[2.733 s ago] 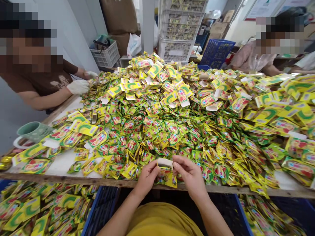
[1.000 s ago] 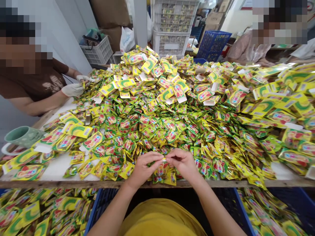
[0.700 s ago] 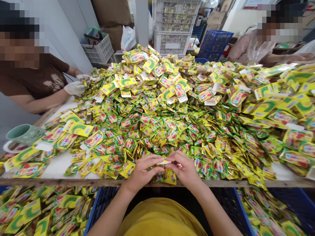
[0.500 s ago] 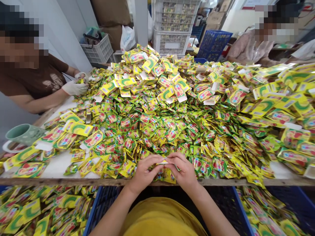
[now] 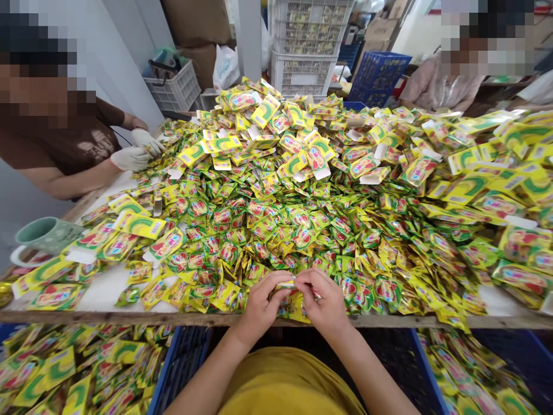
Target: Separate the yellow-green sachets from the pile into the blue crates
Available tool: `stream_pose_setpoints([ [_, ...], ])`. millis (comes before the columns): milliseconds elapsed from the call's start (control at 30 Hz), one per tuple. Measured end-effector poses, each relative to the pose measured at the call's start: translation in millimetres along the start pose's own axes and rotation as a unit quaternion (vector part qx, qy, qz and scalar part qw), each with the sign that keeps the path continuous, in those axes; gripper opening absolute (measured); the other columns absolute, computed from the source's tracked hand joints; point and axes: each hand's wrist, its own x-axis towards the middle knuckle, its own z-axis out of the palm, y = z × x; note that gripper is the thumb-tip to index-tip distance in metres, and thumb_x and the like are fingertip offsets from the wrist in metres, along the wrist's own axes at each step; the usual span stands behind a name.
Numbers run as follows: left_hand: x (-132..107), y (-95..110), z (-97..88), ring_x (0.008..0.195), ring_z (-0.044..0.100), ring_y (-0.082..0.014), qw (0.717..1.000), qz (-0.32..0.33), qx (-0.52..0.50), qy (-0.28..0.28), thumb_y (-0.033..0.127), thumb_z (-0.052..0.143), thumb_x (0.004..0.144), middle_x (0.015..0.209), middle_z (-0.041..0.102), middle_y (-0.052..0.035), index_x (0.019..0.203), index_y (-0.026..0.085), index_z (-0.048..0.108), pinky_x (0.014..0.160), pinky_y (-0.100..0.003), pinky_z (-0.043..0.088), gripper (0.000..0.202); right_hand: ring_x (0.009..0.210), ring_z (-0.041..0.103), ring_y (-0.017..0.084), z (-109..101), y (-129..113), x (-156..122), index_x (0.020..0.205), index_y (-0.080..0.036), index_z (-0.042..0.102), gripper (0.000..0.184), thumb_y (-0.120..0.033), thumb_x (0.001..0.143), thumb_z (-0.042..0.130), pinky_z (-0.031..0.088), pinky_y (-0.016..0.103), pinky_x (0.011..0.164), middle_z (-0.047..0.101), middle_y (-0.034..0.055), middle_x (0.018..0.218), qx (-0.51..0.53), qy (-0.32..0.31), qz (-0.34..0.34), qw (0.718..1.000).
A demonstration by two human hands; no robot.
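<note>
My left hand and my right hand meet at the near edge of the table, fingers pinched together on a small yellow-green box that they mostly cover. Just beyond my fingers lies a huge heap of small green and yellow sachets. Flat and folded yellow cartons are piled on the far half of the heap and along the right side.
A person in white gloves works at the table's left edge, and another person sits at the far right. A green mug stands near left. Blue crates of packed boxes sit below the table. White crates are stacked behind.
My hands have closed in on the small box, whose white flap showed earlier and is now covered. They sit a little lower and nearer the table edge. The gloved person's hands shifted slightly.
</note>
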Motion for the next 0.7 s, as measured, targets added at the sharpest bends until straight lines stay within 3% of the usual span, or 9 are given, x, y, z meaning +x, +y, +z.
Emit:
stream_pose_setpoints([
  [167,1.5,-2.9,-4.1,0.104,0.063,-0.02,0.999,0.028,-0.002,0.016,0.013,0.06,0.087,0.105,0.07,-0.0075,0.105,0.021,0.067,0.092,-0.036,0.051,0.021,0.091,0.061,0.017,-5.1,5.3,-6.0,0.097,-0.021,0.061,0.016,-0.009,0.088,0.058,0.051,0.031,0.078,0.064,0.0054,0.093,0.014,-0.038,-0.01,0.999],
  [400,-2.1,-5.6,-1.4,0.103,0.063,-0.0167,0.996,0.088,0.002,-0.008,0.005,0.057,0.087,0.107,0.069,-0.0066,0.113,0.025,0.067,0.088,-0.031,0.053,0.034,0.092,0.059,0.017,15.1,9.1,-32.0,0.1,-0.02,0.061,0.026,0.0,0.086,0.053,0.051,0.033,0.079,0.061,0.0074,0.096,-0.025,0.051,-0.039,0.998],
  [500,-6.9,-7.2,-1.5,0.103,0.063,-0.0166,0.995,0.097,-0.004,-0.016,0.004,0.057,0.087,0.108,0.068,-0.0065,0.116,0.026,0.066,0.088,-0.031,0.054,0.037,0.094,0.059,0.017,13.4,5.8,-37.6,0.101,-0.02,0.061,0.027,0.0,0.087,0.051,0.051,0.032,0.081,0.061,0.0079,0.099,-0.019,0.054,-0.051,0.997],
  [633,-6.4,-7.7,-1.6,0.097,0.065,-0.0153,0.994,0.109,0.015,0.0,0.005,0.059,0.086,0.103,0.07,-0.006,0.113,0.025,0.067,0.083,-0.027,0.054,0.034,0.084,0.06,0.016,-2.5,10.8,-7.3,0.085,-0.02,0.062,0.01,-0.015,0.09,0.054,0.05,0.03,0.075,0.063,0.0046,0.088,-0.004,0.001,-0.005,1.0],
  [700,-0.7,-6.8,-0.7,0.096,0.065,-0.0162,0.994,0.102,0.037,0.005,0.008,0.061,0.085,0.101,0.07,-0.0067,0.109,0.022,0.067,0.084,-0.029,0.053,0.028,0.08,0.059,0.018,-7.0,21.7,23.3,0.085,-0.019,0.062,0.01,-0.024,0.091,0.055,0.048,0.032,0.073,0.062,0.0046,0.084,-0.075,0.047,0.044,0.995],
])
